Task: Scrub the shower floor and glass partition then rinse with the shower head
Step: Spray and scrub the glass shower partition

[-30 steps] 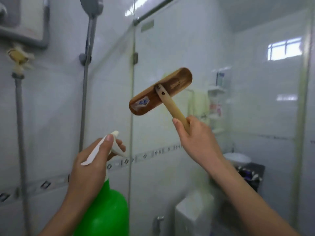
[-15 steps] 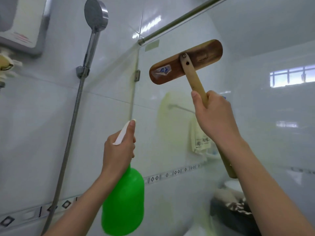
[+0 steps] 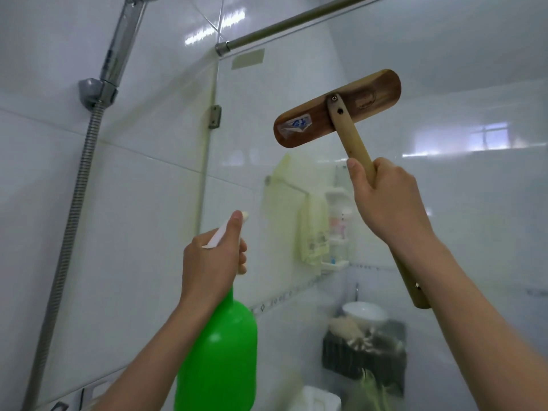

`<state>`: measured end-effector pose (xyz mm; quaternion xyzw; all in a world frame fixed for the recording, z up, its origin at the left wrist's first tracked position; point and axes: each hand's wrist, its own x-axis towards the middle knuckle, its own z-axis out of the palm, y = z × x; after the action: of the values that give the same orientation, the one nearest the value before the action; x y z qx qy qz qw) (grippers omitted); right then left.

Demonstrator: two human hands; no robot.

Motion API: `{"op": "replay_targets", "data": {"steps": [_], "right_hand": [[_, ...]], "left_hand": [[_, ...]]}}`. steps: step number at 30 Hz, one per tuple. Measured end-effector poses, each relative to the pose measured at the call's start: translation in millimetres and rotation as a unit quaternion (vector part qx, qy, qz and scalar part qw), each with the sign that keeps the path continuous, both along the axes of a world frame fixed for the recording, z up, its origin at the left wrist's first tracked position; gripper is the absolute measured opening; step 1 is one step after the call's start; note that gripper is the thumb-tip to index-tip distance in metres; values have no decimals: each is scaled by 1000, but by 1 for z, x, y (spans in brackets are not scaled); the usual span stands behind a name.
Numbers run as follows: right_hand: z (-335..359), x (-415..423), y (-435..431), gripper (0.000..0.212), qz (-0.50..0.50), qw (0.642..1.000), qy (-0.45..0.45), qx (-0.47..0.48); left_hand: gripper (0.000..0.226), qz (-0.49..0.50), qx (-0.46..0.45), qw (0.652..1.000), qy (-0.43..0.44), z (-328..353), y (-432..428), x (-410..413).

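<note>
The glass partition (image 3: 474, 218) fills the space ahead of both hands and runs off to the right of the right hand; its surface looks hazy. Beyond the left hand, to that side, stands the white tiled wall (image 3: 133, 203). On it the metal shower hose (image 3: 74, 209) climbs to a grey bracket well above the left hand, where the handle of the shower head (image 3: 120, 43) sits, its face cut off by the top edge. A steel rail (image 3: 296, 17) crosses above both hands along the top of the glass.

The left hand (image 3: 212, 262) grips the neck of a green spray bottle (image 3: 221, 351), fingers curled round it under the white trigger head, thumb laid along the top with the nozzle aimed at the glass. The right hand (image 3: 385, 200) is wrapped round the pale wooden handle of a scrubbing brush (image 3: 338, 109), thumb up the shaft; the handle's end sticks out below the wrist. The brush's dark wooden back faces the camera, raised above the right hand, tilted; whether its bristles touch the glass cannot be told.

Seen blurred through the glass between the hands are a pale hanging towel (image 3: 314, 232) and a small shelf (image 3: 338, 226); lower sit a white basin (image 3: 363, 312) and a dark basket (image 3: 364, 354). A metal hinge (image 3: 215, 115) sits above the left hand, and a torn sticker (image 3: 296, 126) marks the brush's back
</note>
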<state>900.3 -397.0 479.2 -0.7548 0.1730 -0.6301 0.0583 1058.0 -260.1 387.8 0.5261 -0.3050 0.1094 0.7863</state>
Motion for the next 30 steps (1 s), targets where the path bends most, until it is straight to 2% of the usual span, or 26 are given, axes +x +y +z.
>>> {"op": "replay_targets", "data": {"steps": [13, 18, 30], "right_hand": [[-23, 27, 17, 42, -58, 998, 9, 24], [-21, 35, 18, 43, -59, 998, 2, 25], [-19, 31, 18, 44, -78, 997, 7, 20]], "left_hand": [[54, -45, 4, 999, -3, -5, 9, 37], [56, -42, 37, 998, -18, -3, 4, 39], [55, -69, 12, 997, -19, -3, -6, 37]]}}
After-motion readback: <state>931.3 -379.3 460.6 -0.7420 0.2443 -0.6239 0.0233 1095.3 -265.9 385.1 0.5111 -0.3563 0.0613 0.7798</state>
